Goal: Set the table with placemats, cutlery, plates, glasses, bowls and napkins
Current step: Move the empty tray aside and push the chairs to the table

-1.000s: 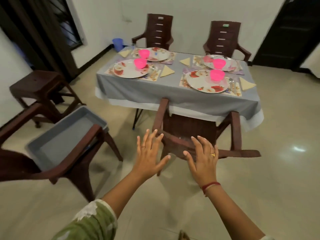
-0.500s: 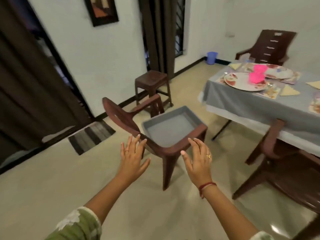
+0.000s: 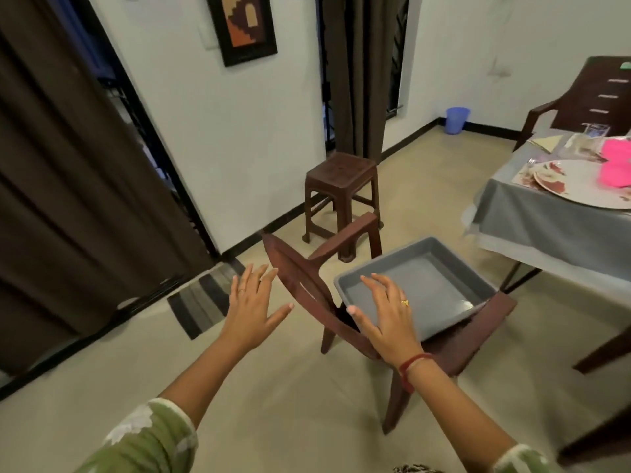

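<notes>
Apparently the laying-out is close to finished, at least for the one corner of the surface (image 3: 532, 216) that shows at the right edge. On its grey cloth lies a patterned placemat (image 3: 523, 175) with a large floral plate (image 3: 573, 182) on it. A bright pink bowl (image 3: 616, 165) stands on the plate. Beyond them are a folded yellow napkin (image 3: 546, 142) and a clear glass (image 3: 596, 130). Something thin and pale lies beside the plate and may be cutlery, but it is too blurred to tell. The other places at the surface are out of view, so whether they are set cannot be judged. Nearer, a grey tray (image 3: 433, 285) rests on the seat of a brown plastic chair (image 3: 300, 278) and has nothing in it. That suggests everything it carried has gone to the surface and little or nothing is left to fetch. Neither hand holds anything. The left hand (image 3: 251, 307) is spread with fingers apart, in the air just beside the chair's back and above the floor. The right hand (image 3: 386, 312) is also spread, fingers slightly bent, over the near corner of the tray; whether it touches the rim cannot be told. Going by this, what remains is perhaps clearing the tray away or checking the settings.
</notes>
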